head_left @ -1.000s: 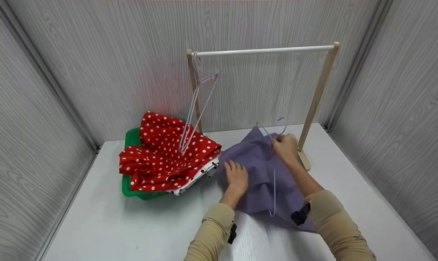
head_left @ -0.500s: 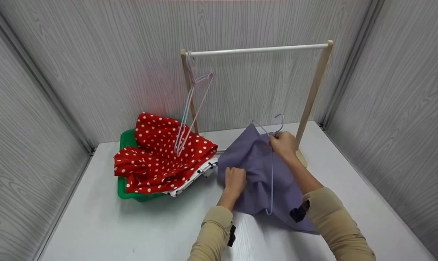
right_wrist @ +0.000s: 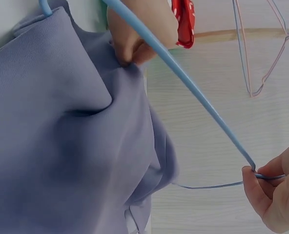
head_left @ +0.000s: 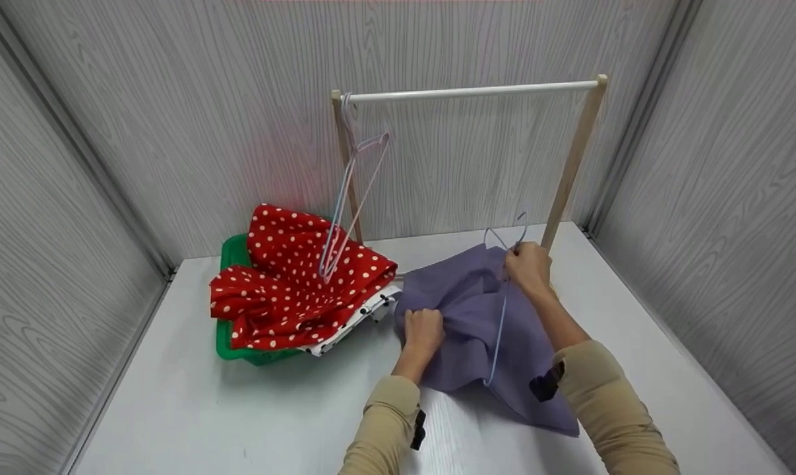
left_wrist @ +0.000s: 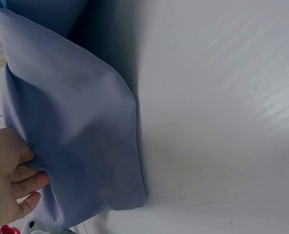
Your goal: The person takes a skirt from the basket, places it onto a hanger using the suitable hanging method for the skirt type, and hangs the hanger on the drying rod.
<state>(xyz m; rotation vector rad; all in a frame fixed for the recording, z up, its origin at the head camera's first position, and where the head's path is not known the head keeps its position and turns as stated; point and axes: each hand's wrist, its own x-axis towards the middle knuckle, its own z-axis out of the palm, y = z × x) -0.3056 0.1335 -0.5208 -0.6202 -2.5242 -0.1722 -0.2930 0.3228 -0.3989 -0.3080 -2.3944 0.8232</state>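
A piece of purple cloth lies rumpled over the white table, its kind of garment not shown. My left hand grips a bunched fold of it near its left side. In the left wrist view the curled fingers of that hand pinch the fabric. A thin light-blue clothes hanger is partly inside the cloth, one long side lying outside. My right hand pinches the hanger just below its hook; the right wrist view shows thumb and fingers at that bend.
A green basket at the left holds a red polka-dot cloth and a white cloth with black dots. Behind stands a rack with a white rail; pink and blue hangers hang at its left end.
My left hand's fingers have curled from lying spread on the purple cloth to gripping it. My right hand and the hanger have shifted slightly right, and the cloth's top corner has dropped.
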